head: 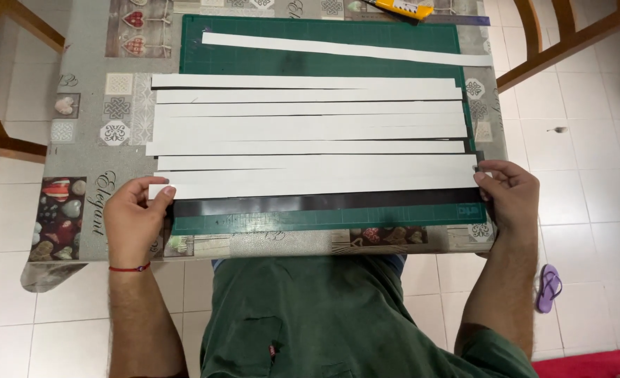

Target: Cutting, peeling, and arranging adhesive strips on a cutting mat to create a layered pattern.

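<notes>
Several long white paper strips (310, 129) lie side by side across a green cutting mat (324, 220). My left hand (133, 217) pinches the left end of the nearest white strip (324, 185). The right end of that same strip is pinched by my right hand (507, 192). A black strip (324, 201) lies just below it on the mat. One separate white strip (345, 49) lies slanted at the mat's far edge.
The mat sits on a small table with a patterned grey cloth (86, 140). A yellow utility knife (401, 7) lies at the far edge. Wooden chairs (569, 35) stand at both far corners. A purple flip-flop (548, 287) lies on the tiled floor to the right.
</notes>
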